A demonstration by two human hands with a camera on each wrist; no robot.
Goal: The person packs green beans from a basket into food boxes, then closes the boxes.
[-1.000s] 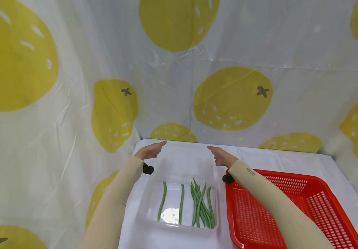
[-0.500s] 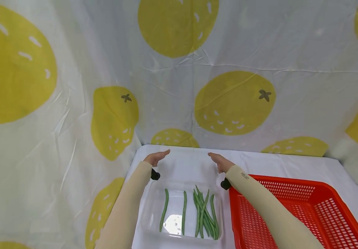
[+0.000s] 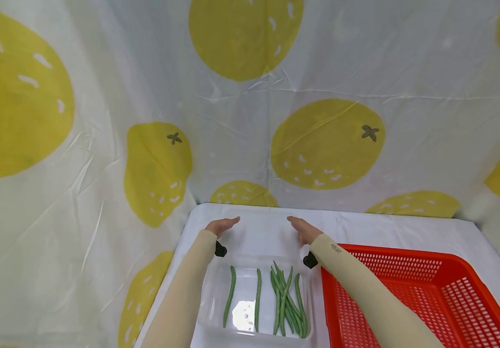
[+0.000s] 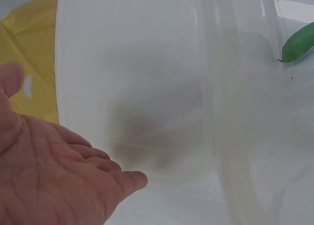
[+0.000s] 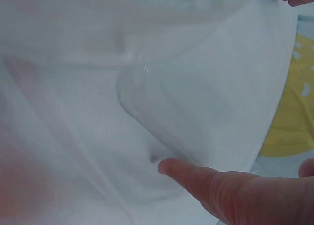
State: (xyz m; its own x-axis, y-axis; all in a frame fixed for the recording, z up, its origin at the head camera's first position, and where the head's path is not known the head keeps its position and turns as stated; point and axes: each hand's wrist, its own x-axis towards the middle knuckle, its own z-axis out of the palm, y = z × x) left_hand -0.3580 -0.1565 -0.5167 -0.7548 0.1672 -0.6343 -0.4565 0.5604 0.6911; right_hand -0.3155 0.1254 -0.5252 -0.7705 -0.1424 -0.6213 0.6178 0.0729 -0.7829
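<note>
Both hands reach forward over the far side of a clear plastic container, held apart with the fingers extended and nothing in them. My left hand is beyond its far left corner; in the left wrist view the left palm shows bare. My right hand mirrors it beyond the far right corner, and its fingers stretch over white cloth in the right wrist view. Inside the container, one green bean lies at left and another green bean at the middle. A bunch of green beans fills the right part.
A red perforated basket stands right of the container, partly under the right forearm. White cloth covers the table. A lemon-print curtain rises behind and along the left side.
The hands have drawn slightly closer together, the left shifting right. The camera view has tilted up a little, so the container and basket sit lower. The beans lie as before.
</note>
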